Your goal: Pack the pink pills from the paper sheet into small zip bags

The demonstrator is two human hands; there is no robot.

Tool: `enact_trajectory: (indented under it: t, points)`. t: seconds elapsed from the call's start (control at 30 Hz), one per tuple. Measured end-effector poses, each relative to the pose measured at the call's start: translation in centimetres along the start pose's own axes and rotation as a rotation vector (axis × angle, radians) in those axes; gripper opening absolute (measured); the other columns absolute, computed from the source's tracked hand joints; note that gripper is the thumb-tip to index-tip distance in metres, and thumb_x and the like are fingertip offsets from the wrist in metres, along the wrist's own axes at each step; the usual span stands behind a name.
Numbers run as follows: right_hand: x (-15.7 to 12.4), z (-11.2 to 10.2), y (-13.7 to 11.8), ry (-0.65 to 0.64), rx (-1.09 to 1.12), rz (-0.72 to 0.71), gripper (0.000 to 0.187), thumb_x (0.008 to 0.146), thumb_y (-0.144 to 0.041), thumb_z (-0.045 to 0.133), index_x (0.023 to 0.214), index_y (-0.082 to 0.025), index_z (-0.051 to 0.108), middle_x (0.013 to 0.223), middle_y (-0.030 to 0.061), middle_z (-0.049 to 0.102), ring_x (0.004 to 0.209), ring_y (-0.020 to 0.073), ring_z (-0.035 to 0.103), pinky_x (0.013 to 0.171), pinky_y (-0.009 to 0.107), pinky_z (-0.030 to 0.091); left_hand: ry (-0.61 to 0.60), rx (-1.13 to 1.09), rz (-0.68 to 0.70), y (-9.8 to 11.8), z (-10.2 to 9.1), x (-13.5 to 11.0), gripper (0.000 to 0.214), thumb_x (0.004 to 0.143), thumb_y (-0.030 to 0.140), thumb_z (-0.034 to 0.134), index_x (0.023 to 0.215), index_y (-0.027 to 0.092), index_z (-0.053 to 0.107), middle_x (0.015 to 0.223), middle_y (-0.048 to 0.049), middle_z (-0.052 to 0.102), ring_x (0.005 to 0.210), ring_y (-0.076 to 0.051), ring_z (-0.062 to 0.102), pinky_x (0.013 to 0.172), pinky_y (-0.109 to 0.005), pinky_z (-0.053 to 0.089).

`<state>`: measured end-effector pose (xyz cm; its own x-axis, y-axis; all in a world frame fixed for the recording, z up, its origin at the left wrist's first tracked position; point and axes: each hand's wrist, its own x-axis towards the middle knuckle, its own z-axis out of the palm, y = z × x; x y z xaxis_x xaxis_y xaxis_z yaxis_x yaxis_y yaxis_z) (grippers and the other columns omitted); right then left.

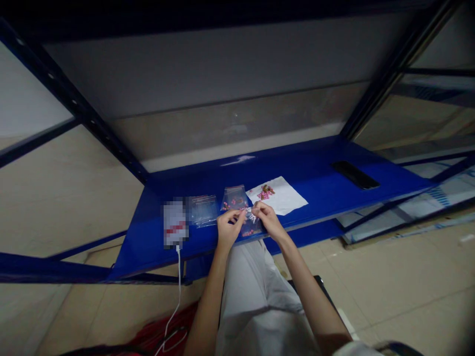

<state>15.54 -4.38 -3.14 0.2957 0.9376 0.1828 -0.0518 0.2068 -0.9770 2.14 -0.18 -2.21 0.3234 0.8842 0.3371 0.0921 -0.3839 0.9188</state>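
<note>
Between my two hands is a small clear plastic bag (251,226) with pink beads in its lower part, held up near the shelf's front edge. My left hand (229,226) pinches the bag's top from the left. From the right, my right hand (267,218) pinches the same top edge, fingers closed. Just behind them lies another clear zip bag (234,191) with pink beads in it. A white paper sheet (291,197) to the right carries a small heap of pink and brownish beads (265,193).
Flat clear zip bags (203,210) lie left of my hands on the blue shelf (311,163). Beyond them is a blurred-out device (174,223) with a white cable (179,277) hanging down. A black phone (355,175) lies at the right. Dark uprights frame the shelf.
</note>
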Motion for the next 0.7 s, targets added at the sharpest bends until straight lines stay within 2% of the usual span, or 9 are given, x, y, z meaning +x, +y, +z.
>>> enact_trajectory:
  t: [0.2, 0.37, 0.53, 0.7]
  points:
    - [-0.26, -0.01, 0.07, -0.044, -0.027, 0.033, 0.019, 0.073, -0.035, 0.062, 0.066, -0.019, 0.056, 0.061, -0.0028, 0.05, 0.057, 0.0114, 0.045, 0.054, 0.022, 0.035, -0.02, -0.05, -0.024, -0.41, 0.02, -0.14, 0.018, 0.075, 0.031, 0.057, 0.068, 0.014, 0.059, 0.057, -0.0004, 0.061, 0.049, -0.012, 0.061, 0.048, -0.02, 0.047]
    - [-0.4, -0.06, 0.24, -0.045, -0.008, 0.06, 0.022, 0.071, -0.039, 0.065, 0.067, -0.018, 0.06, 0.06, -0.0027, 0.055, 0.055, 0.011, 0.048, 0.054, 0.022, 0.036, -0.028, -0.063, -0.028, -0.47, 0.15, -0.12, 0.022, 0.078, 0.034, 0.054, 0.07, 0.015, 0.06, 0.057, 0.0005, 0.061, 0.048, -0.011, 0.06, 0.048, -0.019, 0.046]
    - [-0.42, -0.01, 0.41, -0.047, -0.039, 0.056, 0.022, 0.073, -0.04, 0.063, 0.074, -0.017, 0.063, 0.067, 0.0003, 0.061, 0.062, 0.0136, 0.054, 0.06, 0.025, 0.04, -0.091, 0.05, 0.025, -0.58, 0.11, -0.02, 0.032, 0.084, 0.034, 0.045, 0.062, 0.016, 0.06, 0.051, 0.0009, 0.059, 0.046, -0.01, 0.057, 0.05, -0.019, 0.045]
    - [-0.44, 0.14, 0.52, -0.034, -0.098, 0.038, 0.024, 0.073, -0.041, 0.062, 0.074, -0.017, 0.063, 0.066, 0.0012, 0.061, 0.061, 0.0141, 0.053, 0.058, 0.025, 0.04, -0.058, 0.148, 0.082, -0.52, 0.04, -0.1, 0.035, 0.085, 0.034, 0.043, 0.06, 0.017, 0.06, 0.049, 0.0006, 0.058, 0.046, -0.01, 0.056, 0.051, -0.019, 0.045]
